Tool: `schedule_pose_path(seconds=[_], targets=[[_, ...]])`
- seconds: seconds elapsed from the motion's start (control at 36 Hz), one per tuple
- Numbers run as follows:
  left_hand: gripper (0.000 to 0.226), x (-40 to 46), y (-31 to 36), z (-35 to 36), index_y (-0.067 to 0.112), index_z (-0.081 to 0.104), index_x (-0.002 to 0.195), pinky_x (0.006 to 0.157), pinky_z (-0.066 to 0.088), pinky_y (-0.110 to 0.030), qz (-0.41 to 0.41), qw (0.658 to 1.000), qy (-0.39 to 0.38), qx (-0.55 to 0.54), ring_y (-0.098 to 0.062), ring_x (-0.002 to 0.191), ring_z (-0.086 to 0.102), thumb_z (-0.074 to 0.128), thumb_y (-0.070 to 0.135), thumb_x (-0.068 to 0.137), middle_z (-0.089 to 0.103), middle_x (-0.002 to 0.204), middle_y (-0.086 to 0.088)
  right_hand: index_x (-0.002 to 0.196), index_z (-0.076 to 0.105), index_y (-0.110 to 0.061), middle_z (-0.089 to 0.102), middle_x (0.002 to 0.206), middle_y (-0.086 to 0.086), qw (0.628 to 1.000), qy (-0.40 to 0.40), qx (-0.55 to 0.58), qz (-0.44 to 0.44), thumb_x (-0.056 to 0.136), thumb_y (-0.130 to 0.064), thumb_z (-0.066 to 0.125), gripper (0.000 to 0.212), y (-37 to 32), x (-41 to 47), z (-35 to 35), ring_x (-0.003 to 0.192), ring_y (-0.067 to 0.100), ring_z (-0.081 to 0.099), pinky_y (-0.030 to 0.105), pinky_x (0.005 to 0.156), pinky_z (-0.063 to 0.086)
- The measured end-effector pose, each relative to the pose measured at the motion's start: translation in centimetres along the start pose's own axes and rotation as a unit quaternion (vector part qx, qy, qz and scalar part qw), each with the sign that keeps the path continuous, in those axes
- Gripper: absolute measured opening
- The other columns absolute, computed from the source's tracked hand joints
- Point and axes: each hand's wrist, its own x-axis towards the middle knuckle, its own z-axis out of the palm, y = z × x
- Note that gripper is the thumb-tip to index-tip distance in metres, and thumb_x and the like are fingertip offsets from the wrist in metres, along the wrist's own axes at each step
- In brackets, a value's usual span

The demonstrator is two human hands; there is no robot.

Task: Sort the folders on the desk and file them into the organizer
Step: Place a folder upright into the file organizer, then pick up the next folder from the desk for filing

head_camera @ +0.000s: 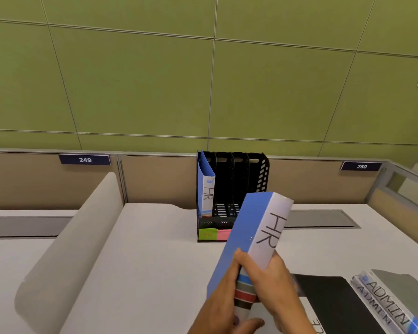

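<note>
A green panelled wall (pixel 155 80) rises behind the white desk (pixel 143 249). A low tan partition (pixel 159 179) runs along the desk's far edge, with dark number plates reading 249 (pixel 85 160) and 250 (pixel 361 166). A grey curved divider (pixel 77 237) stands at left. A grey cable hatch (pixel 321 219) sits flush in the desktop. The light is even.

A blue cardboard folder marked "HR" (pixel 245 237) tilts above the bench, near the black slotted plastic organizer (pixel 237 189), whose leftmost slot holds another blue "HR" folder (pixel 206 189).

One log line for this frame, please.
phase: carrying | held: blue HR folder, both hands | filed: one HR folder in organizer leftmost slot | waiting: ADMIN folders
</note>
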Motion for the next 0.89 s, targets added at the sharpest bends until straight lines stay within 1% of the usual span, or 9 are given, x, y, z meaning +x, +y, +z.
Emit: schedule_pose_path(seconds=[0.14,0.19,0.28,0.36,0.44,0.5,0.58,0.75,0.89], targets=[[0.089,2.5,-0.1,-1.1,0.037,0.009,0.154,0.117,0.024,-0.013,0.109,0.993,-0.012,-0.044,0.01,0.146,0.019,0.068,0.048,0.089,0.013,0.159,0.035,0.123,0.05,-0.033,0.067,0.111,-0.011,0.997,0.034,-0.048,-0.048,0.081,-0.045,0.077,0.051,-1.1,0.9,-1.7,0.097,0.015,0.067,0.033,0.075,0.062],[0.066,3.8,-1.3,-2.2,0.03,0.035,0.15,0.114,0.036,-0.021,0.138,0.987,0.066,-0.038,0.0,0.142,0.037,0.063,0.046,0.093,0.035,0.154,0.028,0.122,0.044,-0.033,0.059,0.106,-0.02,0.994,0.049,-0.062,-0.07,0.088,-0.031,0.073,0.045,-1.8,1.5,-2.4,0.091,0.011,0.063,0.02,0.063,0.053],[0.044,6.8,-4.1,-4.2,0.023,0.057,0.136,0.097,0.055,-0.03,0.131,0.969,0.199,-0.071,-0.011,0.122,0.062,0.067,0.019,0.093,0.063,0.134,0.013,0.117,0.042,-0.036,0.056,0.104,-0.021,0.992,0.056,-0.079,-0.076,0.09,-0.025,0.07,0.041,-2.8,2.8,-3.1,0.088,0.013,0.063,0.021,0.059,0.053],[0.049,10.5,-7.1,-7.1,0.026,0.052,0.134,0.096,0.055,-0.028,0.062,0.961,0.259,-0.078,-0.008,0.12,0.063,0.068,0.007,0.092,0.064,0.131,0.014,0.109,0.047,-0.04,0.063,0.103,-0.017,0.989,0.067,-0.096,-0.093,0.087,-0.023,0.069,0.036,-4.2,4.2,-3.4,0.087,0.014,0.067,0.032,0.066,0.061],[0.057,13.5,-10.0,-9.3,0.02,0.044,0.141,0.095,0.049,-0.012,-0.031,0.964,0.252,-0.076,-0.017,0.131,0.055,0.068,0.006,0.092,0.055,0.138,0.008,0.106,0.048,-0.041,0.063,0.1,-0.016,0.984,0.075,-0.108,-0.122,0.087,-0.022,0.068,0.034,-6.1,5.7,-3.3,0.083,0.011,0.067,0.022,0.057,0.056],[0.065,15.4,-11.1,-10.3,0.012,0.039,0.147,0.1,0.045,-0.02,-0.092,0.964,0.238,-0.07,-0.022,0.136,0.049,0.07,0.008,0.091,0.05,0.146,-0.002,0.111,0.048,-0.037,0.063,0.101,-0.016,0.982,0.08,-0.11,-0.132,0.087,-0.021,0.068,0.035,-7.3,7.0,-3.0,0.084,0.009,0.066,0.019,0.055,0.052],[0.076,17.6,-12.0,-11.2,0.011,0.033,0.149,0.107,0.041,-0.035,-0.143,0.972,0.182,-0.038,-0.025,0.137,0.045,0.076,0.012,0.086,0.045,0.152,-0.007,0.12,0.047,-0.04,0.061,0.106,-0.02,0.981,0.075,-0.106,-0.141,0.087,-0.023,0.068,0.043,-8.7,9.1,-2.3,0.091,0.011,0.066,0.027,0.063,0.057],[0.09,21.3,-15.1,-11.5,0.017,0.028,0.148,0.108,0.041,-0.034,-0.184,0.974,0.114,-0.063,-0.022,0.136,0.045,0.082,0.002,0.078,0.044,0.138,0.009,0.114,0.05,-0.038,0.064,0.101,-0.018,0.978,0.053,-0.119,-0.163,0.084,-0.021,0.067,0.038,-10.9,13.9,0.2,0.091,0.011,0.065,0.041,0.075,0.062],[0.093,23.8,-17.6,-11.5,0.021,0.027,0.148,0.107,0.047,-0.042,-0.181,0.975,0.113,-0.065,-0.028,0.133,0.05,0.082,0.0,0.076,0.048,0.149,-0.003,0.116,0.05,-0.044,0.066,0.107,-0.023,0.975,0.021,-0.123,-0.185,0.082,-0.025,0.066,0.043,-11.4,17.1,2.3,0.098,0.005,0.065,0.033,0.077,0.06]])
